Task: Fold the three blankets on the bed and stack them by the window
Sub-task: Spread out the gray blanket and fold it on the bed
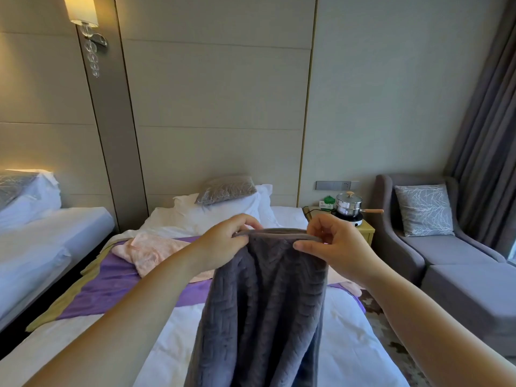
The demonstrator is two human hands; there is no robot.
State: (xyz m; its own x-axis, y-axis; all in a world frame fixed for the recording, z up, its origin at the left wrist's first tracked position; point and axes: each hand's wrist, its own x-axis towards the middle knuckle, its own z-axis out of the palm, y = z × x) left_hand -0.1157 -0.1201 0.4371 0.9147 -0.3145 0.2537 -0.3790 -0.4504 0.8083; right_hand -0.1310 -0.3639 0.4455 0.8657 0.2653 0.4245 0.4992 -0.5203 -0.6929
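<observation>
Head view, contents listed against the bed (pixel 349 344). Item one: grey blanket (pixel 265 303), raised weave pattern, held up over the foot half of the bed, bound top edge stretched level between my two hands, the rest hanging down past the lower edge of view. Left hand (pixel 226 241): fingers and thumb curled, pinching the left end of that edge. Right hand (pixel 335 247): thumb and fingers pinching the right end. Item two: pink blanket (pixel 148 252), crumpled, lying mid-bed. Item three: purple blanket (pixel 111 286), olive border, spread askew across the bed, underneath the pink one. At the head of the bed: white pillows (pixel 223 213) with a grey patterned cushion (pixel 226 189) on top. Right of the bed's head: yellow nightstand (pixel 367 233) carrying a lidded steel pot (pixel 349 203) on a hotplate (pixel 349 220), and a green-and-white box (pixel 326 203) whose printing is too small to read. Further right of the bed: grey armchair (pixel 446 252) with a branch-print cushion (pixel 424 209), then the grey curtain (pixel 488 135). Left of the bed: second bed (pixel 42 241), white linen. Above, left of the bed's head: lit wall lamp (pixel 83 12).
</observation>
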